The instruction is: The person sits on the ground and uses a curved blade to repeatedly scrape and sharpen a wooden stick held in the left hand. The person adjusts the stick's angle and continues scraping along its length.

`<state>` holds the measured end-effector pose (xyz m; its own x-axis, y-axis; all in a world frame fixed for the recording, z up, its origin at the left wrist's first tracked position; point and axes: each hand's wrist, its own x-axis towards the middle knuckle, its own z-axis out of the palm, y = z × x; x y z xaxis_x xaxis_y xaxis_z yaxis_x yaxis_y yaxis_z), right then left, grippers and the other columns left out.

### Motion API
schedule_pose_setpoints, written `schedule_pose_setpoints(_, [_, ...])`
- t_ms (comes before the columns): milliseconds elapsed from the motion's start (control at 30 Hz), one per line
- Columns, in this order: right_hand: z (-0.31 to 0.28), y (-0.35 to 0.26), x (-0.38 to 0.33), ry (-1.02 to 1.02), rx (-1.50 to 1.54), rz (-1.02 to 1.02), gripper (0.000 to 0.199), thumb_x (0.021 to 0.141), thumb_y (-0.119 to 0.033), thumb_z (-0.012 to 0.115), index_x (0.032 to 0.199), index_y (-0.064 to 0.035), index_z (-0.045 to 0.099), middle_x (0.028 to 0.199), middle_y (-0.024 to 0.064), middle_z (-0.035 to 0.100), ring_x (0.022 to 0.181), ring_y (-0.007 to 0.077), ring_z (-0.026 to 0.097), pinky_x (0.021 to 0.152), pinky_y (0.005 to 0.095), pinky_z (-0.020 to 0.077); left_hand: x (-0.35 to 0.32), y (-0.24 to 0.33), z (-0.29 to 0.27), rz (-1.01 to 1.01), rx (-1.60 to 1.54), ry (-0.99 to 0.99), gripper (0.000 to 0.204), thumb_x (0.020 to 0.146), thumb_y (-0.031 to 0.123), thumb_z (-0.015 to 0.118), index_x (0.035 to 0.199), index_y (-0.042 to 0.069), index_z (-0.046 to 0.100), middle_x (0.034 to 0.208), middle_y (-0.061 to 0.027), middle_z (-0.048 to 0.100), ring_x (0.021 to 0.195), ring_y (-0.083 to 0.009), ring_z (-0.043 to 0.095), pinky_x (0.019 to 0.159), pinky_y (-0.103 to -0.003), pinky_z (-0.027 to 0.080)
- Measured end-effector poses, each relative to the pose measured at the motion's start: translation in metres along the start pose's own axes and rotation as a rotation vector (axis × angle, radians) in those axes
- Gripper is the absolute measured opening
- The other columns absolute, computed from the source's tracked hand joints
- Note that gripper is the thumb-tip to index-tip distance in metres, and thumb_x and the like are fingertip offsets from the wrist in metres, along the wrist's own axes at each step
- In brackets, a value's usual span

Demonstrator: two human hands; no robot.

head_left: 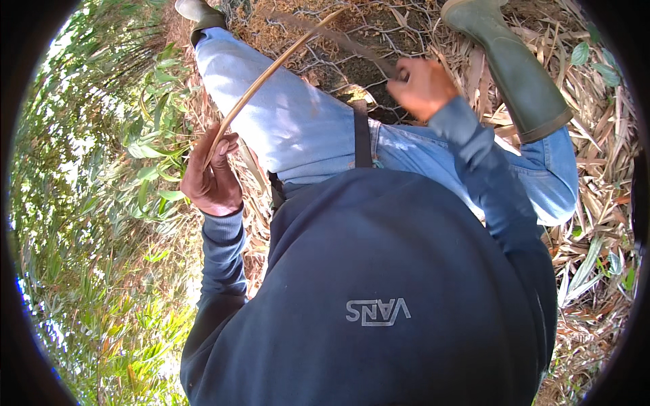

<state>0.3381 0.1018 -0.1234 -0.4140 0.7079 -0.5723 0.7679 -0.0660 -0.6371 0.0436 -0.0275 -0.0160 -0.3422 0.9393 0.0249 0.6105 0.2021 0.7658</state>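
Observation:
My left hand (213,177) is closed around the lower end of a long, thin, yellowish-brown strip (258,82) that looks like split cane or bamboo. The strip slants up to the right across my left thigh, bending slightly. In my right hand (425,89), whose fingers are curled and smeared by motion, is a knife (369,57) with a long narrow blade. Its blurred blade points up and left, towards the strip's far end. Whether blade and strip touch, I cannot tell.
My jeans-clad legs (291,115) are spread, with a green rubber boot (518,81) at the right. Between them lies wire netting (399,34) over dark ground, with brown shavings (271,30). Dry leaves (596,223) cover the ground at right; green plants (152,149) stand at left.

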Motion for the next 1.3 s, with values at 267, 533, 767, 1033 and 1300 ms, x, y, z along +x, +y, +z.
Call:
schedule_pose_setpoints(267, [0.014,-0.008,-0.003,0.082,0.09,-0.139,0.023,0.079,-0.024,0.064,0.082,-0.0015,0.065,0.066,0.0222,0.061,0.064,0.0382,0.064,0.059,0.043,0.0488,0.004,0.002,-0.001,0.078,0.025,-0.009,0.026,0.088,0.002,0.067,0.113,-0.002,0.066,0.09,-0.0164,0.072,0.084,-0.0219,0.071,0.075,-0.03,0.055])
schedule_pose_setpoints(533, [0.009,0.011,0.013,-0.026,-0.027,0.042,0.033,0.076,-0.031,0.063,0.089,-0.002,0.069,0.072,0.0234,0.064,0.071,0.0391,0.065,0.068,0.0446,0.0509,0.003,0.002,-0.004,0.166,0.116,-0.03,0.028,0.085,0.003,0.07,0.112,-0.003,0.067,0.089,-0.0153,0.072,0.077,-0.0201,0.069,0.069,-0.028,0.053])
schedule_pose_setpoints(767, [0.006,0.035,0.021,0.043,0.069,0.181,0.038,0.074,-0.034,0.064,0.086,0.0017,0.068,0.077,0.026,0.064,0.077,0.041,0.065,0.071,0.0433,0.0505,0.011,0.002,-0.009,-0.053,-0.044,-0.017,0.026,0.092,0.011,0.065,0.111,-0.006,0.065,0.077,-0.0137,0.071,0.069,-0.0162,0.069,0.063,-0.027,0.055])
schedule_pose_setpoints(1033, [0.011,-0.039,0.003,-0.012,0.027,0.083,0.032,0.077,-0.031,0.064,0.088,-0.0009,0.068,0.076,0.0239,0.065,0.076,0.0419,0.065,0.07,0.0447,0.0505,0.019,0.02,-0.004,-0.333,0.075,0.039,0.026,0.099,0.021,0.055,0.099,-0.004,0.063,0.068,-0.0095,0.069,0.062,-0.0115,0.067,0.053,-0.024,0.05])
schedule_pose_setpoints(1300, [-0.003,-0.107,-0.035,-0.058,0.099,-0.343,0.023,0.077,-0.021,0.068,0.082,0.0006,0.063,0.063,0.0227,0.058,0.059,0.0402,0.059,0.055,0.0435,0.044,0.017,0.029,0.001,-0.234,-0.037,-0.004,0.021,0.098,0.01,0.054,0.105,-0.009,0.058,0.084,-0.0172,0.071,0.072,-0.019,0.071,0.065,-0.029,0.058])
